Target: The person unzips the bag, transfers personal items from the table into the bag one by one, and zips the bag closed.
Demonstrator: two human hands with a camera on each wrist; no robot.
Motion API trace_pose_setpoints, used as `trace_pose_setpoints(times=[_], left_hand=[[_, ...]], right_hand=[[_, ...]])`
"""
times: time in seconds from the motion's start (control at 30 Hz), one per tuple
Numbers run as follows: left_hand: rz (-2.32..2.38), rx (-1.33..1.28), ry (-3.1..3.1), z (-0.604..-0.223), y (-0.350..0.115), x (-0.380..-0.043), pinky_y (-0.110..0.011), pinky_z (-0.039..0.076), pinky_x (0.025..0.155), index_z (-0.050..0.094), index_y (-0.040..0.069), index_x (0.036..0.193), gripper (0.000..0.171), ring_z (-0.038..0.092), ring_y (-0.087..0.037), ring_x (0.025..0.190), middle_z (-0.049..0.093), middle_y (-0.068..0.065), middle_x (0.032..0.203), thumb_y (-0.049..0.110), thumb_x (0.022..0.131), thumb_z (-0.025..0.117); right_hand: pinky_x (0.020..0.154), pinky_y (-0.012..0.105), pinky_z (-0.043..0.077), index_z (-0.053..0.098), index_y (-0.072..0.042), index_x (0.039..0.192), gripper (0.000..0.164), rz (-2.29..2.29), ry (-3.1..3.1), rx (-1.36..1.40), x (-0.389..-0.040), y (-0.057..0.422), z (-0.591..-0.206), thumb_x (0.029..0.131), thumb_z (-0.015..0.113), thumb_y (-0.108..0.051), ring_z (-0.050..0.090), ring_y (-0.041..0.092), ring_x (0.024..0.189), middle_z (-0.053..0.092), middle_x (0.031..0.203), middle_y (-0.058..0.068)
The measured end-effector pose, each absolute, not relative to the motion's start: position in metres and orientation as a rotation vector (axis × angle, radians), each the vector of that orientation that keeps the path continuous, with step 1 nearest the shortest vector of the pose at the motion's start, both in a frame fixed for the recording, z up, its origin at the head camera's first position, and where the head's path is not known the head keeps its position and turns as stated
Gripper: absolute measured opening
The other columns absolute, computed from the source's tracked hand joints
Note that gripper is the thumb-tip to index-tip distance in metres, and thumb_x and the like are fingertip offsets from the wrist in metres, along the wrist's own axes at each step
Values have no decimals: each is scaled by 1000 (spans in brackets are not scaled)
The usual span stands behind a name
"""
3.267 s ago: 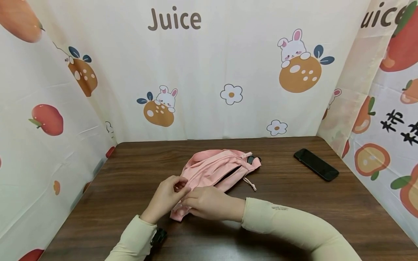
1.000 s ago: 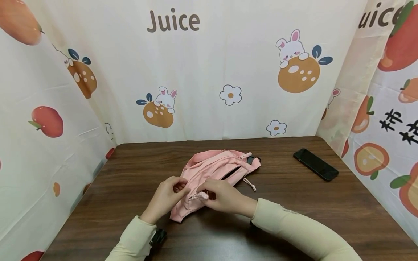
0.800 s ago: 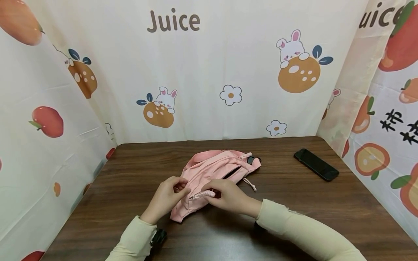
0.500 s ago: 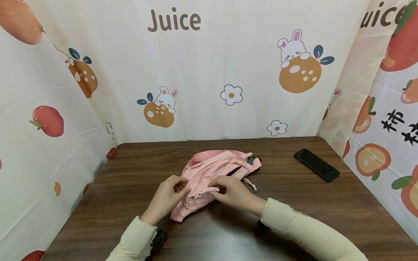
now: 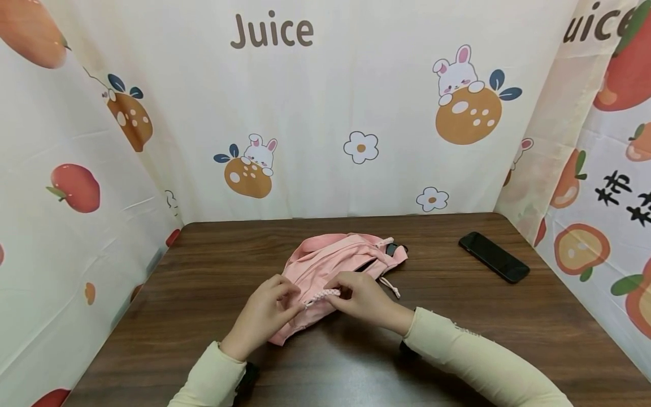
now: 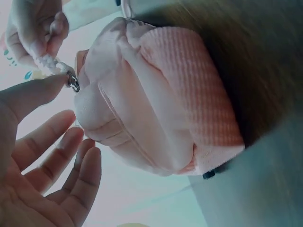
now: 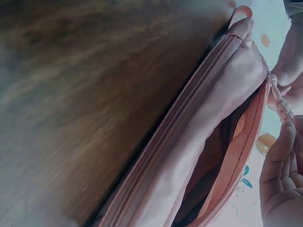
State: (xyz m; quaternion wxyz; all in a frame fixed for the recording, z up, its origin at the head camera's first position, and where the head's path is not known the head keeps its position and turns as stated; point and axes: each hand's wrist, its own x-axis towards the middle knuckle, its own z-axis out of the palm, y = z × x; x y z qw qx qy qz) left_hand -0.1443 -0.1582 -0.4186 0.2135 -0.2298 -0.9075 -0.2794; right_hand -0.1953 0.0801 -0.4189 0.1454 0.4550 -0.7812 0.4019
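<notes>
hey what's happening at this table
A person is handling a pink fabric waist bag on a dark brown wooden table. The right hand pinches a braided pale pink cord attached to it; the left hand has its thumb by the cord's metal end. One pocket gapes open. A black rectangular phone lies apart.

Left arm [image 5: 208, 379]: enters at the lower edge, sleeved to the wrist, slanting up and to the right. Left hand [image 5: 261, 316]: thumb [image 6: 35, 97] extended, fingers [image 6: 45, 137] spread and slightly bent, a gap between thumb and index fingertip. Right arm [image 5: 473, 356]: enters from the lower right, sleeved to the wrist, slanting up and to the left. Right hand [image 5: 363, 297]: thumb and index finger brought together in a pinch, other fingers curled. Hands near each other, apart.
</notes>
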Motion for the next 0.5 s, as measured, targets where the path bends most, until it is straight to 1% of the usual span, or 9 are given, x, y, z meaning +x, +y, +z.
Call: trace_pose_setpoints(times=[0.1,0.2,0.5], left_hand=[[-671,-652,-2533,-419,-158,-144,-22,45,66,73,12,90,30,51,-10,77,62,4,91,21,67,90],[-611,-652,-2548,-419,-158,-144,-24,45,67,73,13,90,32,52,-11,79,62,5,93,22,66,90],[-512,-642,-2581,-418,-156,-143,-25,45,66,73,14,88,26,50,-12,78,61,6,88,17,67,88]], right_hand=[[63,16,47,68,-13,86,10,1153,-2247,1308,-195,79,-417,81,76,-9,55,3,68,66,76,-6],[63,15,46,68,-12,85,10,1150,-2246,1304,-194,79,-417,81,76,-9,55,3,67,66,76,-5],[60,19,47,68,-13,84,10,1183,-2239,1307,-194,78,-415,81,76,-8,55,5,65,63,73,-6]])
